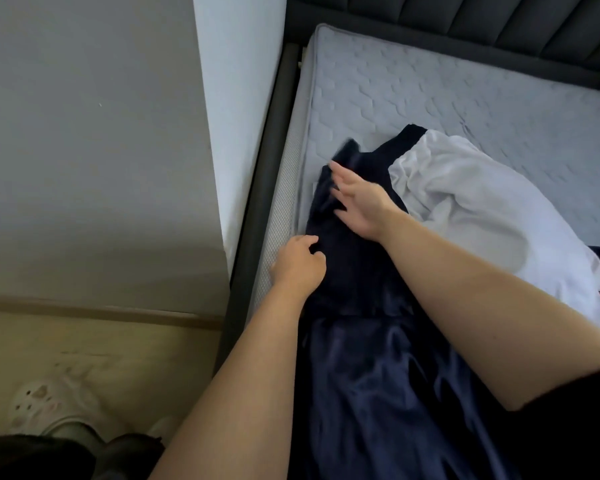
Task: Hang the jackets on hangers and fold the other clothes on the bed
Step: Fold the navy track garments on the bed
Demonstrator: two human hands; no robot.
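Navy dress (354,278) lies lengthwise on the bed near its left edge – matte bodice away from the person, shiny satin skirt trailing back under both forearms. Left hand (298,263) has its fingers curled into the dress's left side edge, pinching fabric, likely to anchor that side or lift it for a fold. Right hand (357,202) is flat with straight, spread fingers on the upper bodice by the armhole, slightly blurred – probably smoothing or pressing the cloth. No hanger in view, so this reads as a folding step, early on. White garment (482,209) sits crumpled just right of the dress, touching it and not yet folded.

Room, from the left: pale floor (101,341) with a white perforated clog (45,403), grey wall (84,133), dark bed frame (257,220), bare quilted grey mattress (430,91), dark channelled headboard (465,15) at the top.
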